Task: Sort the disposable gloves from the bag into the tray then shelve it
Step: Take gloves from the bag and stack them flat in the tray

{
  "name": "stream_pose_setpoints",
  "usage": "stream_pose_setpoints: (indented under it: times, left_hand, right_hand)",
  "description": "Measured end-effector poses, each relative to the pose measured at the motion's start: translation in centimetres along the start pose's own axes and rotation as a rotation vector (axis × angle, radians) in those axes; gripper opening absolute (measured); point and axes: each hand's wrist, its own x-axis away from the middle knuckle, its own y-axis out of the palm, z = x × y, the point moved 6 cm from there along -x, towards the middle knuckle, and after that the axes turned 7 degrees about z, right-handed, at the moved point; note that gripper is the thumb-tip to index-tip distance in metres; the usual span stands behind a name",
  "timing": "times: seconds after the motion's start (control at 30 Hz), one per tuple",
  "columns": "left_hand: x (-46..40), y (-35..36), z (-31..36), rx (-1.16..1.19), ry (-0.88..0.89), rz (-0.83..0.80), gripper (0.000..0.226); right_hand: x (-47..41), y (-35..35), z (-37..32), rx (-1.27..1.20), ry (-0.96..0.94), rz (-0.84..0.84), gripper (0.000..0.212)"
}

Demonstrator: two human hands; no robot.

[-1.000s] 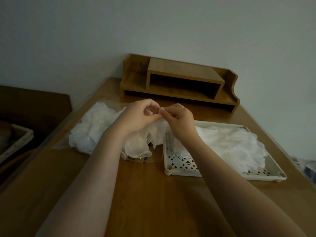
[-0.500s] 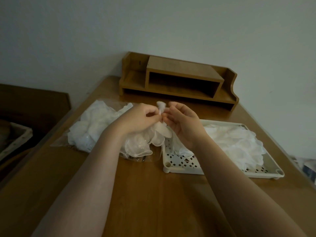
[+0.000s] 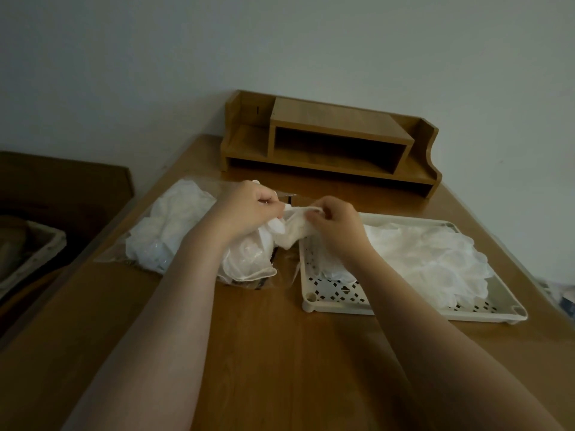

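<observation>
Both hands, left hand (image 3: 249, 209) and right hand (image 3: 334, 222), pinch one glove (image 3: 287, 227) stretched crosswise (tray (image 3: 336, 301) lies nearer the right).

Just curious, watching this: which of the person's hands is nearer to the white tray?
The right hand: it hovers over the white tray's near-left end. The left hand is off to the tray's left, above the bag of gloves.

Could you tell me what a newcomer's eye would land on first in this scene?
Both hands, left hand and right hand, pinch one thin white glove mid-table. A clear bag of gloves lies left, a white perforated tray heaped with gloves right, a wooden shelf behind at the wall.
</observation>
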Motion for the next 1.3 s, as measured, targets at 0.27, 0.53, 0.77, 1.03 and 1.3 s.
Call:
stream_pose_setpoints:
  times: [0.27,0.53,0.77,1.03,1.3]
  left_hand:
    - [0.4,0.6,0.4,-0.476,0.031,-0.043,0.026]
    - [-1.2,2.0,0.1,-0.830,-0.021,0.023,0.022]
    - [-1.7,2.1,-1.4,-0.813,-0.074,-0.020,0.029]
    - [1.8,0.5,8.0,0.454,0.219,0.044,0.059]
    - [2.3,2.6,13.0,0.523,0.227,-0.013,0.028]
  right_hand:
    - [0.8,0.7,-1.3,0.467,-0.233,-0.178,0.049]
    - [0.8,-3.8,-2.3,-0.384,0.001,0.075,0.017]
    - [1.3,-7.3,-4.6,-1.122,0.062,-0.083,0.023]
    - [1.3,-11.1,-4.7,-1.177,0.081,-0.084,0.027]
    - [2.6,-12.8,-3.3,-0.938,0.070,-0.154,0.028]
